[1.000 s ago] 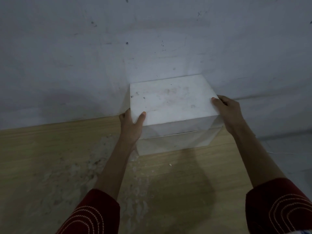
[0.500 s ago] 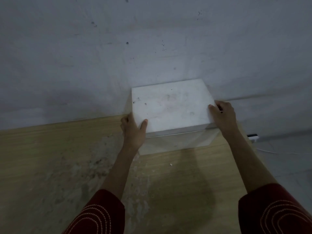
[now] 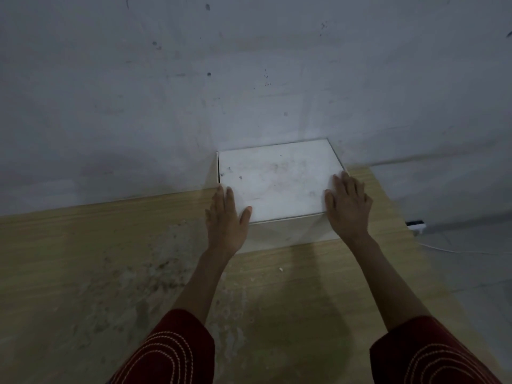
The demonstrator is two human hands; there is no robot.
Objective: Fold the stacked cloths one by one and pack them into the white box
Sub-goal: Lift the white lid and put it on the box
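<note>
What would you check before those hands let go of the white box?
1. Lid flat on the white box: ok, front edge looks seated.
2. Left hand on the lid's left front corner: ok.
3. Right hand flat on the right edge: ok.
4. Box fully on the wooden table: ok, against the wall.
5. Cloths packed inside: cannot tell, lid hides them.
6. Cloths left over on the table: none in view.
</note>
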